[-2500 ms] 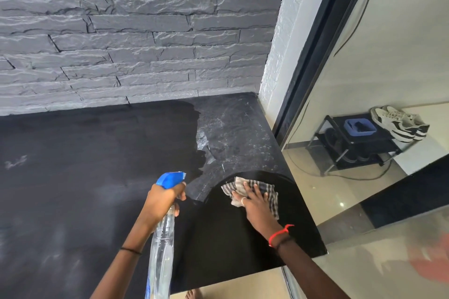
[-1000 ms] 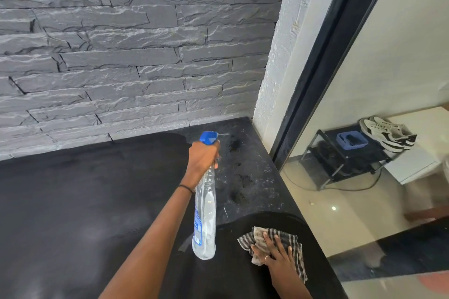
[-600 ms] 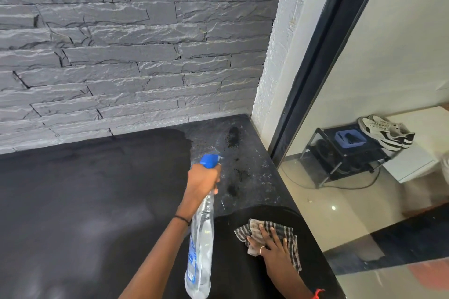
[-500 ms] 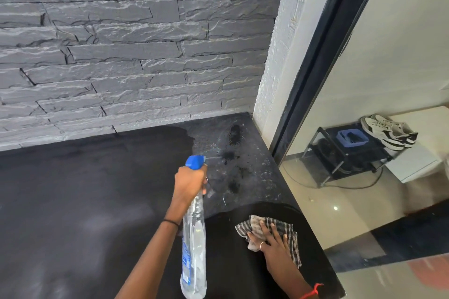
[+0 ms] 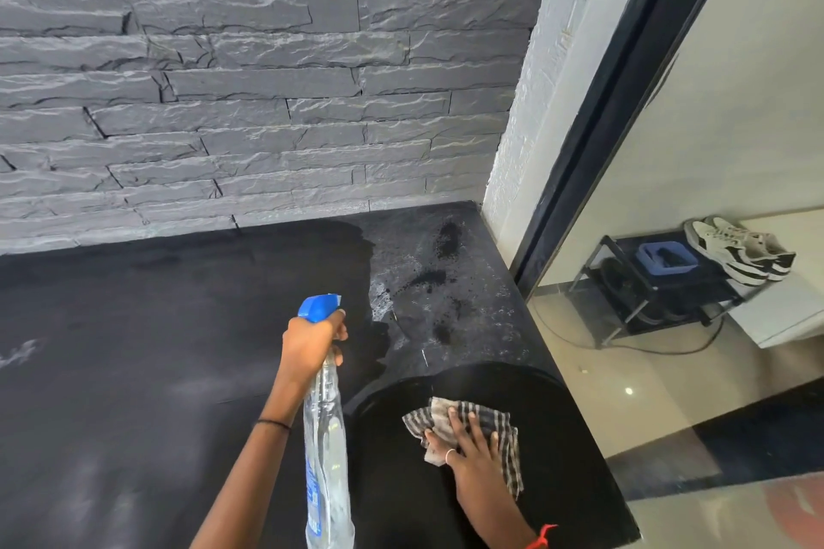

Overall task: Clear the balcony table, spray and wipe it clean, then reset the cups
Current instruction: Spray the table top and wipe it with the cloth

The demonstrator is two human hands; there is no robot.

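My left hand (image 5: 312, 341) grips the neck of a clear spray bottle (image 5: 327, 459) with a blue trigger head, held above the black stone table (image 5: 133, 348) and aimed toward its far right corner. Dark wet spray spots (image 5: 434, 276) dot the dusty grey patch there. My right hand (image 5: 468, 446) lies flat, fingers spread, pressing a checked cloth (image 5: 504, 428) onto the wiped glossy part of the table near its right edge. No cups are in view.
A grey stacked-stone wall (image 5: 245, 103) runs along the table's back. On the right is a white textured pillar (image 5: 530, 103) and a black-framed glass door (image 5: 624, 80). Behind the glass stands a black shoe rack (image 5: 660, 285) with white sneakers (image 5: 735, 250).
My left hand pulled the spray bottle back toward me and to the left after spraying the far right corner, where new wet spots appeared. The right hand stayed on the cloth.
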